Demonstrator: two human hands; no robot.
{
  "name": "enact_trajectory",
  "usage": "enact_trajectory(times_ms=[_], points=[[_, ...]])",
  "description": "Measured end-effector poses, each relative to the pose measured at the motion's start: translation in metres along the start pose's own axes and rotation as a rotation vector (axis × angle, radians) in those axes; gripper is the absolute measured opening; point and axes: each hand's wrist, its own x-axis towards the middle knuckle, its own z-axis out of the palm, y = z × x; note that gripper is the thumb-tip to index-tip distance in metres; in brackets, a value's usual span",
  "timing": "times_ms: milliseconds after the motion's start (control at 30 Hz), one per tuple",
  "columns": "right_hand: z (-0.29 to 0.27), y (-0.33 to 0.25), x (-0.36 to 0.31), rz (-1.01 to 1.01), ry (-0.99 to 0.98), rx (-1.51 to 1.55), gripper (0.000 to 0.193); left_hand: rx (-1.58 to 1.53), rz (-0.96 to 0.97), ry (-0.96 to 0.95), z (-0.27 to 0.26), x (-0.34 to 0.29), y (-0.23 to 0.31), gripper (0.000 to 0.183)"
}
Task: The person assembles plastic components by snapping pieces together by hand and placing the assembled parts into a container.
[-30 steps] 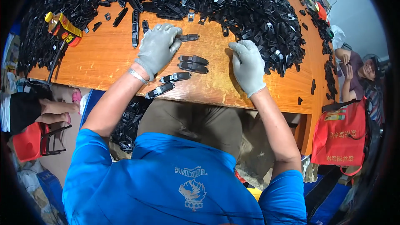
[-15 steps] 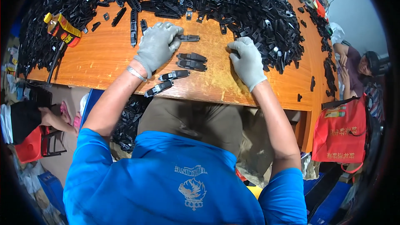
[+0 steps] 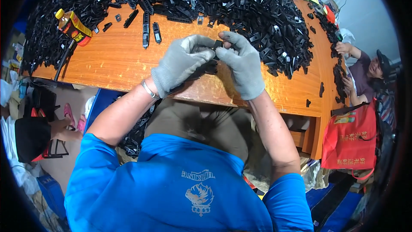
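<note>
Both my hands, in grey work gloves, meet above the near part of the wooden table (image 3: pixel 107 66). My left hand (image 3: pixel 182 60) pinches a small black plastic piece (image 3: pixel 218 44), most of it hidden by the gloves. From the other side my right hand (image 3: pixel 242 64) closes thumb and fingers on the same piece; bare fingertips show through its glove. Beneath my left hand, black plastic parts (image 3: pixel 209 67) lie partly covered. Two slim black parts, a longer one (image 3: pixel 146 30) and a shorter one (image 3: pixel 157 33), rest beyond my left wrist.
A large heap of black plastic parts (image 3: pixel 266 25) covers the table's far side. At left stands a yellow-capped bottle (image 3: pixel 74 28), tilted in view. A red bag (image 3: pixel 352 135) hangs by the right corner. Another person (image 3: pixel 365 68) sits at far right, hands among parts.
My left hand has left the table and moved right with a part. My right hand has come left to meet it, and the fingers of both now close on a small black piece.
</note>
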Motion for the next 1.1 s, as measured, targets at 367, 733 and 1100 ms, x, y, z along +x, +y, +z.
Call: enact_trajectory(times_ms=[367, 733, 1100], points=[[0.023, 0.021, -0.011, -0.648, 0.170, -0.550, 0.037, -0.271, 0.077, -0.112, -0.001, -0.024, 0.008, 0.040], [-0.001, 0.012, 0.000, -0.525, -0.049, -1.057, 0.029, -0.197, -0.041, -0.012, -0.007, 0.002, 0.008, 0.038], [-0.026, 0.040, 0.046, -0.440, -0.083, -1.071, 0.022, 0.990, 0.258, 0.140, -0.067, 0.021, -0.024, 0.036]])
